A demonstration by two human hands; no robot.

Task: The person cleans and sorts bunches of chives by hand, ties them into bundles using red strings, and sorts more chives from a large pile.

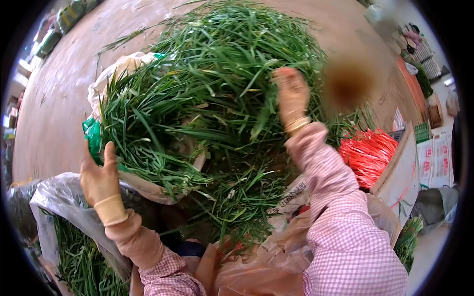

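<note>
A large heap of long green leaves (212,74) fills the middle, lying partly on a white and green sack (106,81). My left hand (100,177), in a tan glove, is at the heap's left edge beside the green part of the sack, thumb and finger apart and holding nothing. On the heap's right side lies my right hand (293,93), also gloved, with its fingers bent down at the leaves; what they hold, if anything, is hidden.
Red plastic strips (368,153) are bundled at the right beside a wooden board (395,163). A clear plastic bag (74,190) lines a container of green leaves at lower left. Brown plastic sheeting (271,259) lies at the bottom. Filled sacks stand at upper left.
</note>
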